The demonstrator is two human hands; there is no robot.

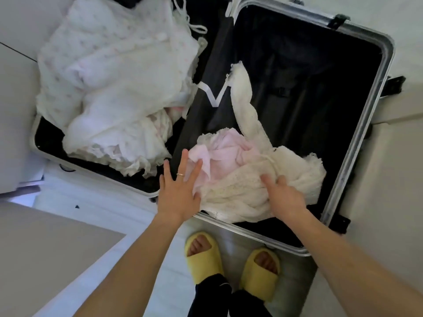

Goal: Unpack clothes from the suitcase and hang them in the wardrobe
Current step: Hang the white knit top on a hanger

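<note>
Saw the cream-and-pink garment (242, 177) bunched at the near end of the suitcase (320, 65), right half, between both hands. Noted left hand (180, 188) flat, fingers spread, touching its left edge; right hand (283, 197) gripping its cream folds. Farther left, heaped white clothes (114, 76).

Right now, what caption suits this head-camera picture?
Over an open suitcase, the left hand lies flat on pink cloth while the right hand grips a cream lace garment.
</note>
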